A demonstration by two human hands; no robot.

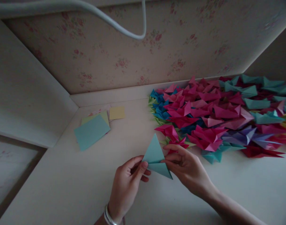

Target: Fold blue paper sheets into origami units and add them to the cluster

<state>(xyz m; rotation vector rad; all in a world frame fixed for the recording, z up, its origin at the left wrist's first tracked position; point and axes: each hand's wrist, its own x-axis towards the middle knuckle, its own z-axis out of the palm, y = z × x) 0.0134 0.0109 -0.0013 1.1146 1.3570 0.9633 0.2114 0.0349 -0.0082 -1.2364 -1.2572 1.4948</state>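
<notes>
A light teal sheet of origami paper (154, 150), folded into a pointed triangle with a flap at its lower side, is held between my two hands. My left hand (131, 179) pinches its left edge, thumb on top and fingers behind. At the right edge, my right hand (188, 170) grips the paper between thumb and fingers near the flap. A bracelet (108, 215) circles my left wrist. Just beyond my right hand lies a large heap of folded paper pieces (204, 109) in pink, red, teal, blue, purple and green.
On the white table (70, 184), left of my hands, flat teal paper (92, 132) lies over other sheets, beside a small yellow square (117, 112). Behind stands a floral-papered wall (133, 59) with a white cable (124, 31) hanging before it. A white panel (28, 78) borders the left.
</notes>
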